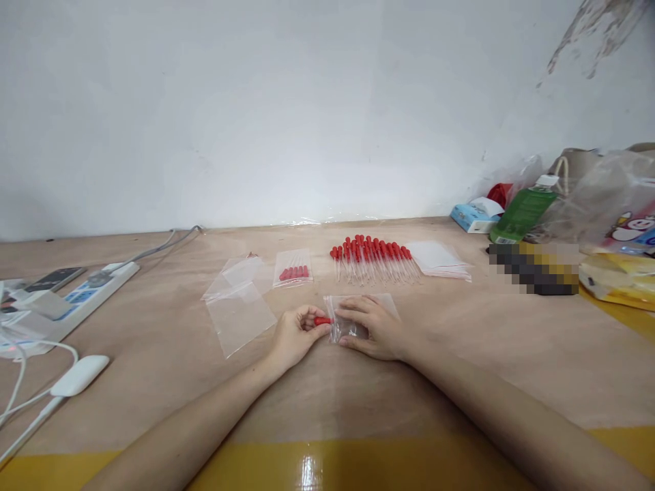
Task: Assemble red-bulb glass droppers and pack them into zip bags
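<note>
In the middle of the table, my left hand (298, 335) pinches a dropper by its red rubber bulb (322, 320). The dropper points right, at the mouth of a clear zip bag (335, 333) lying flat. Across that bag lies my right hand (373, 327), its fingers spread and thumb apart, touching the plastic. The dropper's tube is hard to make out under the plastic and fingers. Beyond my hands is a row of many red-bulbed droppers (371, 251). Left of it sits a zip bag (293, 267) with several droppers inside.
Loose clear bags (240, 314) lie at left, and a stack of bags (440, 261) right of the droppers. A power strip (102, 296) with cables and a white adapter (80, 375) occupies the far left. A green bottle (525, 208) and tissue pack (473, 217) stand at right.
</note>
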A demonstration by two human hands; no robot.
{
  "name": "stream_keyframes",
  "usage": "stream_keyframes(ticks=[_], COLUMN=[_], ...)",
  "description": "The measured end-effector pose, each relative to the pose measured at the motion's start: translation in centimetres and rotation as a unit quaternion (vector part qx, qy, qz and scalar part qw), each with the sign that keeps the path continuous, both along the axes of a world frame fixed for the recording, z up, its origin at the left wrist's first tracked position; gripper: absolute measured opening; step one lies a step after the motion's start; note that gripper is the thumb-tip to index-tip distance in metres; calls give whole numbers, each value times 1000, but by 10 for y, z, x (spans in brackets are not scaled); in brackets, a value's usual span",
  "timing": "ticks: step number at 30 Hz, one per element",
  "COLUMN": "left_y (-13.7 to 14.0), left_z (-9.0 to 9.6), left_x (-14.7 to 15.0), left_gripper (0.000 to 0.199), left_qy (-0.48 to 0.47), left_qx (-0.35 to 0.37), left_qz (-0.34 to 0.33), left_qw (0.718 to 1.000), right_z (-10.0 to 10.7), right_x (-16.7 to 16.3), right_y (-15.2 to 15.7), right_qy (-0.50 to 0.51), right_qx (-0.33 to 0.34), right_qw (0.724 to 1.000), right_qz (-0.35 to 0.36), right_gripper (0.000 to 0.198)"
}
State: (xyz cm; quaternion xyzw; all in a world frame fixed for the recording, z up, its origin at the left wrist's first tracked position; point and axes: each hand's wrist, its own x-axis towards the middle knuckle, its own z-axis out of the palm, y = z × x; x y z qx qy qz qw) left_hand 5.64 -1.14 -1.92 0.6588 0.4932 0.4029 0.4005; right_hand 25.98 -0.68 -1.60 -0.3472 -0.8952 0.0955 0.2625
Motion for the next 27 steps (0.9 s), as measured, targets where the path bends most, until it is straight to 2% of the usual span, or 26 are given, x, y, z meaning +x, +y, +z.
stream_keyframes(ticks=[2, 5, 10, 16, 22, 27], left_y=[2, 4, 5, 6, 10, 9], left_z=[1, 7, 12, 10, 10, 10], left_x=[-4, -11, -17, -14, -11, -1], left_gripper=[22, 26, 32, 33, 39, 40], left_qy=[-20, -23, -12, 12, -4, 70], left_qx=[-21, -6, -25, 32, -4, 36], left_qz=[-15, -28, -67, -85, -99, -112], left_qw=[999, 999, 997, 996, 995, 991], right_z=[5, 10, 5, -1, -1, -2], right_x=[6, 26, 51, 43, 41, 39], right_y=[0, 4, 15, 15, 16, 17], right_qy=[-16, -39, -65, -68, -54, -64], right_qx=[5, -1, -56, -61, -69, -59], right_qw=[1000, 999, 996, 996, 995, 995], right_qz=[0, -22, -17, 12, 39, 47], right_gripper=[50, 51, 61, 57, 57, 56])
